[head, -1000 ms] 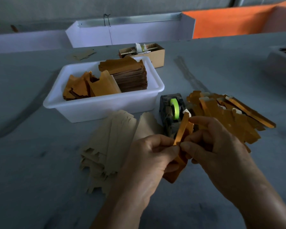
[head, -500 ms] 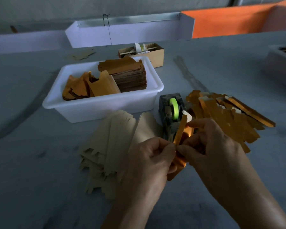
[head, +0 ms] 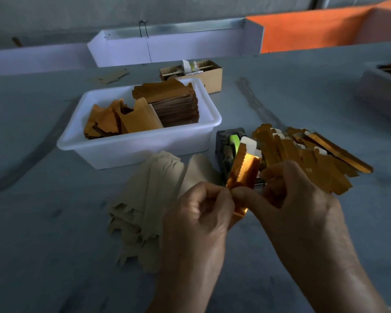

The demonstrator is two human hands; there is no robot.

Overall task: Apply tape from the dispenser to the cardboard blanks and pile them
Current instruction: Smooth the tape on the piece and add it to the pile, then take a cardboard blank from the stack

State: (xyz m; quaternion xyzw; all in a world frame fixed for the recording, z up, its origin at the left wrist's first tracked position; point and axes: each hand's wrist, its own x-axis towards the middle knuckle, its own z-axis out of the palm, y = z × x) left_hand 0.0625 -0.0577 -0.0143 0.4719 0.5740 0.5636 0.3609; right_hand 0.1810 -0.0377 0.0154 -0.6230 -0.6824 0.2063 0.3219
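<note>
the gold blank is held upright at scene centre, just near of the tape dispenser, with a white tab of tape at its far top edge. the left hand pinches its lower near-left edge, fingers curled round it; the right hand pinches the lower right side, thumb against the gold face, remaining fingers curled behind. both hands have hold of the same blank and nothing else.

right of the dispenser lies the finished pile, gold blanks with white tabs showing, fanned loosely and touching the dispenser side. left and near, a spread of plain blanks lies face down on the grey table. farther left, the white tub holds more blanks, a neat stack and loose ones. a small cardboard box sits beyond it.

risks, as judged: the tab may crease or stick crooked if thumb pressure is uneven; the loose pile could slide when the next piece lands on it; the held blank could snag the dispenser, being so close.

not determinable: the dispenser's cutting edge, hidden behind the blank; whether the tape is fully pressed down; the blank's lower end, covered by the hands; the contents of the box at the right edge, cut off and blurred.
</note>
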